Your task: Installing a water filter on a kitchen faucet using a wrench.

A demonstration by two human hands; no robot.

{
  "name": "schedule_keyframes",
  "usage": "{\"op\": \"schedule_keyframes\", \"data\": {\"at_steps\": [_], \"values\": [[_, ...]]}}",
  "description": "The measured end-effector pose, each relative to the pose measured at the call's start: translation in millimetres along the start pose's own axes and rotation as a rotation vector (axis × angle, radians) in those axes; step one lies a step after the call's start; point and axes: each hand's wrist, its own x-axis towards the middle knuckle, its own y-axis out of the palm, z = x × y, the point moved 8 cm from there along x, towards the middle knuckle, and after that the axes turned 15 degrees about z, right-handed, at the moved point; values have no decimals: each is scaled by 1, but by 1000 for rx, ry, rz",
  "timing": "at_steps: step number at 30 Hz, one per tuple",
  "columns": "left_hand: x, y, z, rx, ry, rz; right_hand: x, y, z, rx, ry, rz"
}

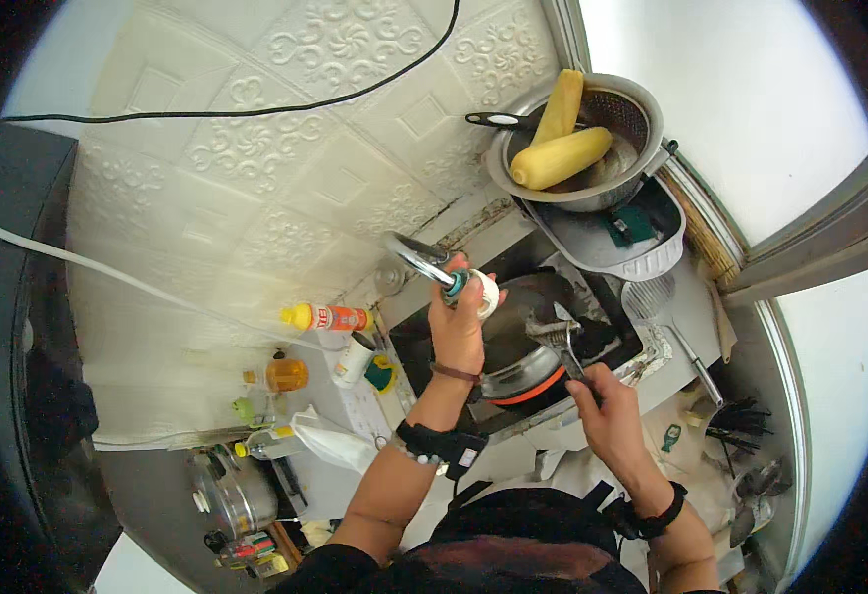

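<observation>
My left hand grips the white spray head and turquoise fitting at the end of the curved chrome tap. My right hand is closed on the handle of a metal utensil, whose head is over a dark metal pan with an orange band along its near rim. The pan sits in the sink; the utensil's exact shape is hard to make out.
Behind the sink, a steel pot with corn sits on a grey tray. A slotted turner lies rightward. Bottles, a white cup, sponge and lidded pot stand left. A cable crosses the wall.
</observation>
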Motion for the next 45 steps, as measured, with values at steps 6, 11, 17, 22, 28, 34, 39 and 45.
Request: {"op": "schedule_keyframes", "data": {"at_steps": [6, 11, 17, 22, 28, 34, 39, 45], "values": [[2, 2, 2, 85, 94, -255, -33, -14, -70, -159, 67, -118], [-2, 2, 3, 62, 134, -179, -67, -30, -171, -312, 193, -233], [-7, -14, 7, 284, 179, -153, -64, -39, -195, -427, 165, -343], [-9, -3, -2, 307, 160, -160, -47, -55, -219, -578, 332, -364], [-7, -6, -3, 392, 144, -157, -23, -64, -148, -1162, 260, -210], [-9, 0, 12, 274, 201, -291, 47, 8, 119, -719, -612, -349], [29, 2, 93, -995, 285, 234, 129, 85, 151, -1101, -255, -256], [8, 1, 66, -614, 293, -45, 136, 83, 151, -1216, -361, -117]]}}
